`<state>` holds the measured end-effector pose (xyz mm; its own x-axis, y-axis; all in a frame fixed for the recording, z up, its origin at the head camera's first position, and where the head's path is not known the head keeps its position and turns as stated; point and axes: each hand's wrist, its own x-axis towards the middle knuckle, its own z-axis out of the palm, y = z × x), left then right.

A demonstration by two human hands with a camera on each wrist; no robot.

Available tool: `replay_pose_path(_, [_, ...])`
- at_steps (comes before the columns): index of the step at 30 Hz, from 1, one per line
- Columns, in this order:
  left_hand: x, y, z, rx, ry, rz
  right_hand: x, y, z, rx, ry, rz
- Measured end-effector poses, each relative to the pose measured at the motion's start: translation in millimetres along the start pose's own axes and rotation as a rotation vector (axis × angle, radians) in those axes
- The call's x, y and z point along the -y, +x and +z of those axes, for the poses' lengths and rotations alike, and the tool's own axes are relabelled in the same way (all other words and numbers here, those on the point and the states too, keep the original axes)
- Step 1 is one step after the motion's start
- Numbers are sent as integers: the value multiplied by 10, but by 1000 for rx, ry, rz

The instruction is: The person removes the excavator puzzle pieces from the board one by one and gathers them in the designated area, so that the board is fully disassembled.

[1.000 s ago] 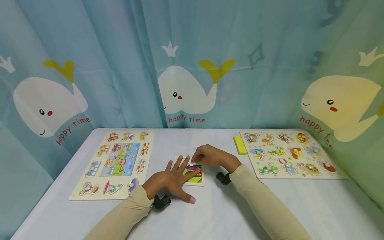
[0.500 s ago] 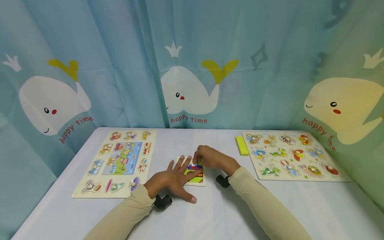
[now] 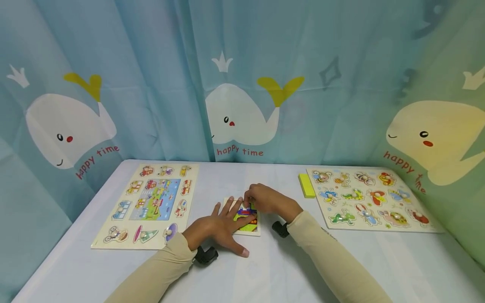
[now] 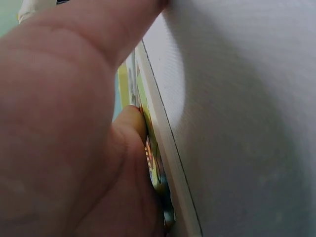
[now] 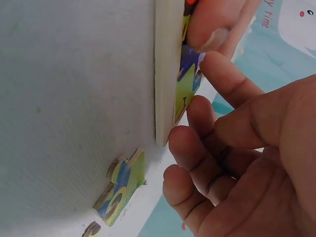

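Note:
Splayed across a small jigsaw puzzle board [image 3: 250,228] is my left hand [image 3: 221,227], fingers spread flat on the picture and thumb out on the table. My right hand [image 3: 263,198] is at the board's upper right corner, fingers bent downward. In the right wrist view, its index fingertip touches a purple and green puzzle piece [image 5: 185,94] at the board's edge. The other fingers are loosely bent off the board, and no pinch shows between thumb and index. A loose puzzle piece [image 5: 126,185] lies on the table beside the board, with part of another lower down.
On the left is a vehicle knob puzzle board [image 3: 102,240]. An insect knob puzzle board [image 3: 329,223] lies on the right, with a yellow block [image 3: 307,185] along its left edge. A whale-print curtain [image 3: 170,105] hangs behind the white table [image 3: 280,269].
The head view has shifted slightly. Both hands stay on the small board in nearly the same place, with only slight movement of the right fingers.

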<state>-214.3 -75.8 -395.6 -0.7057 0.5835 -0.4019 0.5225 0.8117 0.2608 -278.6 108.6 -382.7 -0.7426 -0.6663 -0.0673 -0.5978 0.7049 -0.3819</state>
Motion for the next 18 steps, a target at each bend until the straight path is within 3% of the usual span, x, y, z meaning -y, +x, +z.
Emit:
replay_pose_path(10, [0, -15, -8, -26, 5, 10, 28, 15, -13, -11, -45, -12])
replay_pose_path(18, [-22, -26, -20, -15, -4, 1, 98, 52, -4, 17, -33, 61])
